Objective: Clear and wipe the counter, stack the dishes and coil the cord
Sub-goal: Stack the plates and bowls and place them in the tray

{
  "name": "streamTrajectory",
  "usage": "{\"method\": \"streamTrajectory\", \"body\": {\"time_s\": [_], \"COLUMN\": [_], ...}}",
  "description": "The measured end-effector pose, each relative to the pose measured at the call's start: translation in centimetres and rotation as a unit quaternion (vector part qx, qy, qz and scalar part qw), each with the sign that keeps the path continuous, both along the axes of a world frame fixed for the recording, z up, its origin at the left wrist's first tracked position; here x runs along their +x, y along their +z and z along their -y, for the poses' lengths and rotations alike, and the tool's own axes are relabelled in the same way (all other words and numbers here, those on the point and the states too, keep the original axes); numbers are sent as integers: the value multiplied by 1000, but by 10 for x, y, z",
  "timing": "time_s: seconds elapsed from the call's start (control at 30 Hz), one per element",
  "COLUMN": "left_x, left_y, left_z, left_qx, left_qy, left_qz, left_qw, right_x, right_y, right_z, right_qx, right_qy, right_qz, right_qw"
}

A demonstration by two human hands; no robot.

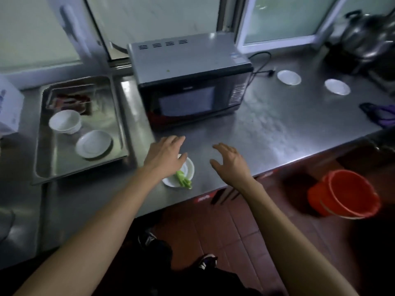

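My left hand (165, 153) hovers with spread fingers over a small white dish (189, 170) near the steel counter's (277, 129) front edge; green vegetable pieces (183, 179) lie in it. My right hand (229, 160) is open above bare counter just right of the dish, holding nothing. Two more white dishes, one (289, 77) nearer the microwave and one (337, 86) further right, sit at the back right. The microwave's black cord (261, 64) lies loose behind them. In the steel tray (119, 116) at left are a white bowl (65, 121) and a white plate (94, 143).
A black microwave (190, 82) stands mid-counter. A purple cloth (379, 114) lies at the right edge, metal kettles and pots (365, 35) at the back right. An orange bucket (344, 194) sits on the tiled floor below. A white box (9, 103) stands far left.
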State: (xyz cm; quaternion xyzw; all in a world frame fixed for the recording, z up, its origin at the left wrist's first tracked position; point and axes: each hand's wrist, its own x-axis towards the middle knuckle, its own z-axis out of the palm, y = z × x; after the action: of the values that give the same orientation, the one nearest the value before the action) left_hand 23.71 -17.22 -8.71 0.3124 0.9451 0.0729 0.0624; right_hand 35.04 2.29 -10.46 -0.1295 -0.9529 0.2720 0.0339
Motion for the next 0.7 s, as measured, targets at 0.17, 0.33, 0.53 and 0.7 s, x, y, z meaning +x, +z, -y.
{"method": "streamTrajectory", "body": {"time_s": [0.17, 0.33, 0.53, 0.7], "left_x": [38, 68, 83, 68], "left_y": [8, 5, -7, -25], "left_z": [-79, -146, -217, -270], "left_qx": [-4, -29, -32, -21], "left_qy": [-77, -163, -222, -251], "left_qz": [2, 17, 30, 62], "left_qw": [997, 986, 974, 966], "right_x": [63, 118, 151, 146], "right_y": [7, 6, -2, -4], "right_z": [-56, -101, -137, -177], "right_qx": [-1, -15, -9, 3], "right_qy": [-70, -167, -239, -256], "right_qz": [2, 4, 17, 45], "right_qw": [998, 986, 971, 966]}}
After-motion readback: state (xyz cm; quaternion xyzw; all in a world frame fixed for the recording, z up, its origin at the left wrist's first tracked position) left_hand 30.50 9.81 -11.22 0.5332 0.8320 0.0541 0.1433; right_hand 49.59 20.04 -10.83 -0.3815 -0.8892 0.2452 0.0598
